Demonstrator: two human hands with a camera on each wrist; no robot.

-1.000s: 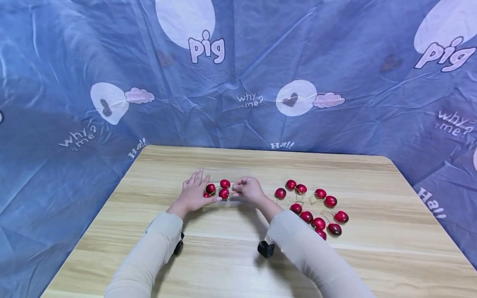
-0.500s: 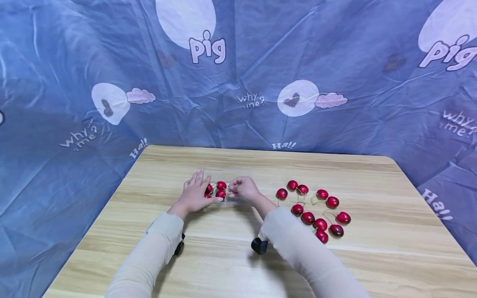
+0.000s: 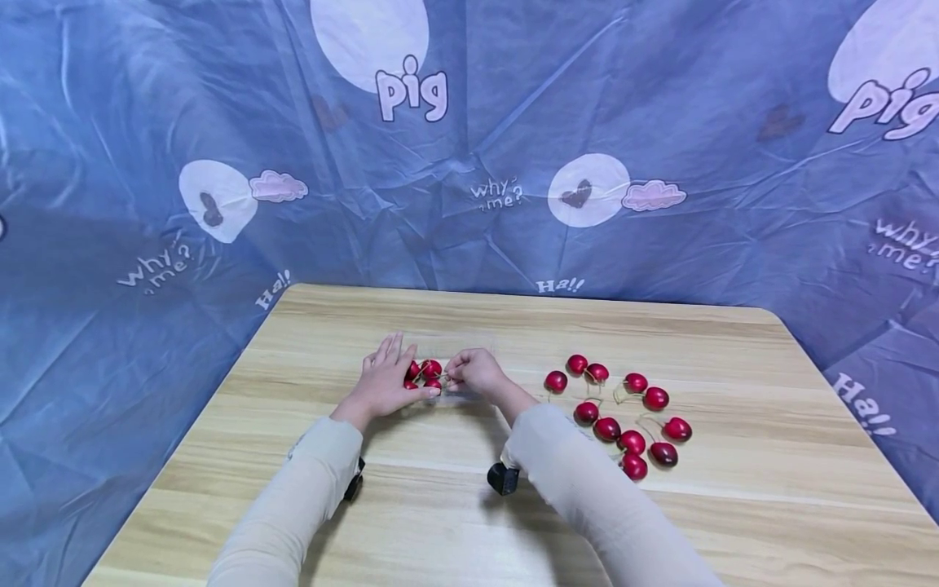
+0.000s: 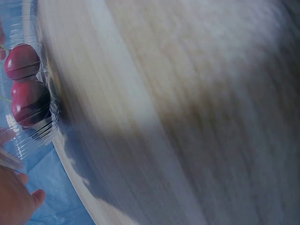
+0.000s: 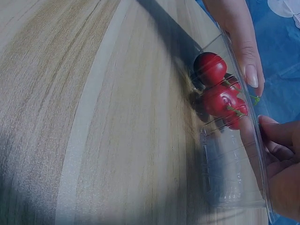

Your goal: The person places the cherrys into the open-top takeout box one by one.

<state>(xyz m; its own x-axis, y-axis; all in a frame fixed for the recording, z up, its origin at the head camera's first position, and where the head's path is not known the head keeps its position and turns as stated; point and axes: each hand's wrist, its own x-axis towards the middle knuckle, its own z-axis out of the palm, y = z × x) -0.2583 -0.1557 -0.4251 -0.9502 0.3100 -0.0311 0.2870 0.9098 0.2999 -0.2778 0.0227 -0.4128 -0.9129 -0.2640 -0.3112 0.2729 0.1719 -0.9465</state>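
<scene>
A clear plastic box (image 3: 469,346) stands on the table with several red cherries (image 3: 431,369) grouped at its left end. My left hand (image 3: 383,383) rests over that end, fingers spread and straight, thumb along the near rim. My right hand (image 3: 478,373) is over the box beside the cherries, its fingertips together at a thin green stem. In the right wrist view, the right index finger (image 5: 251,145) reaches inside the box up to the lowest cherry (image 5: 233,122), thumb at the rim. The left wrist view shows cherries (image 4: 30,101) through the ribbed wall.
Several loose cherries (image 3: 606,429) with stems lie spread on the wooden table (image 3: 425,522), right of the box and past the right forearm. A blue printed cloth (image 3: 440,228) hangs behind the table and along its sides.
My right hand has moved slightly left, and the cherries beside its fingertips have shifted left toward my left hand. The left hand has stayed in place.
</scene>
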